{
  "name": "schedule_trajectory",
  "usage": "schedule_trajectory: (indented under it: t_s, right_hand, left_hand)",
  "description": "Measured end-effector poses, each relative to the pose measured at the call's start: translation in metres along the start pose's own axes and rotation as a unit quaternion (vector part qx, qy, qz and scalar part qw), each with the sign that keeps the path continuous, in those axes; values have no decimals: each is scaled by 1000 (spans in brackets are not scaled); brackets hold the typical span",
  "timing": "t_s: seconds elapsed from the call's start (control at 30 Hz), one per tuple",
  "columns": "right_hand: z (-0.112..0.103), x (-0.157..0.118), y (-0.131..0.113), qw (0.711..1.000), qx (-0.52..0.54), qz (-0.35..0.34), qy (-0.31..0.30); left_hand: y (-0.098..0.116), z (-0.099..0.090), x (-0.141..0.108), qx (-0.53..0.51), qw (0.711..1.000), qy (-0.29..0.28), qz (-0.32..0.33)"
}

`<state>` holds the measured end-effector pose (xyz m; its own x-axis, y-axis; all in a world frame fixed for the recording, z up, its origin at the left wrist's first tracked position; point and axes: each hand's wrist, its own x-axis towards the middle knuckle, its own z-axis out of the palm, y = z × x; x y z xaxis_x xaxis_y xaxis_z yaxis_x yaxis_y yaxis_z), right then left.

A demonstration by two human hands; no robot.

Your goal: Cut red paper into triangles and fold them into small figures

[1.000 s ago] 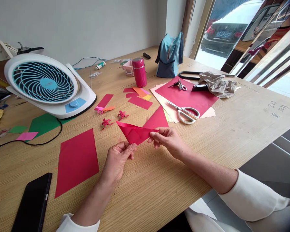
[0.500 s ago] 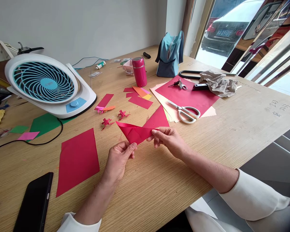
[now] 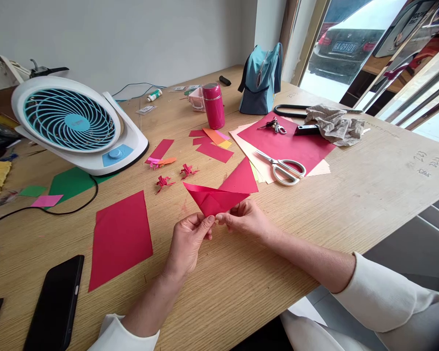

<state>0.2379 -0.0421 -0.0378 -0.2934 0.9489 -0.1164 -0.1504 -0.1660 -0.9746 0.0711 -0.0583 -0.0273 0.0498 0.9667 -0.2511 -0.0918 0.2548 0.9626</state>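
Has a black phone [image 3: 54, 302] flat at the near left of a wooden table [image 3: 219, 317]. Pinches the lower corner of a folded red paper [image 3: 215, 200] between the thumb and fingers of the left hand [image 3: 188, 239]. Grips the same paper at its lower right edge with the right hand [image 3: 247, 220], bending the fingers in behind it and bringing the thumb tip close to the left one. Holds the paper in front of the body, long edge upward, overlapping in view a red piece [image 3: 243, 176] behind it. Has a large red sheet [image 3: 122, 239] to the left of the left hand, and two small red folded figures [image 3: 163, 182] near the paper's left tip. Shows scissors [image 3: 287, 171] to the right, on stacked sheets [image 3: 287, 136]. Includes, farther off, a white fan [image 3: 76, 122] at left, a pink bottle [image 3: 213, 105] and a blue bag [image 3: 261, 80]. Ends with a parked car [image 3: 346, 48] beyond the glass.
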Motion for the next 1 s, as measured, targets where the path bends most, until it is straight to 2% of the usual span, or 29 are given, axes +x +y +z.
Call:
schedule_trajectory:
  t_s: [0.17, 0.37, 0.57, 0.8, 1.0]
  right_hand:
    - [1, 0, 2, 1000, 10, -6, 0]
    - [1, -2, -2, 1000, -28, 5, -2]
    - [1, -1, -3, 999, -34, 14, -17]
    - [4, 1, 4, 999, 15, 1, -35]
    - [4, 0, 6, 1000, -14, -14, -20]
  left_hand:
    - [-3, -2, 2, 44, 999, -18, 9]
    - [-4, -8, 6, 81, 996, -4, 39]
    - [-6, -6, 6, 49, 999, -6, 21]
    - [-3, -1, 4, 7, 1000, 2, 15]
    - [-2, -2, 5, 24, 999, 13, 32]
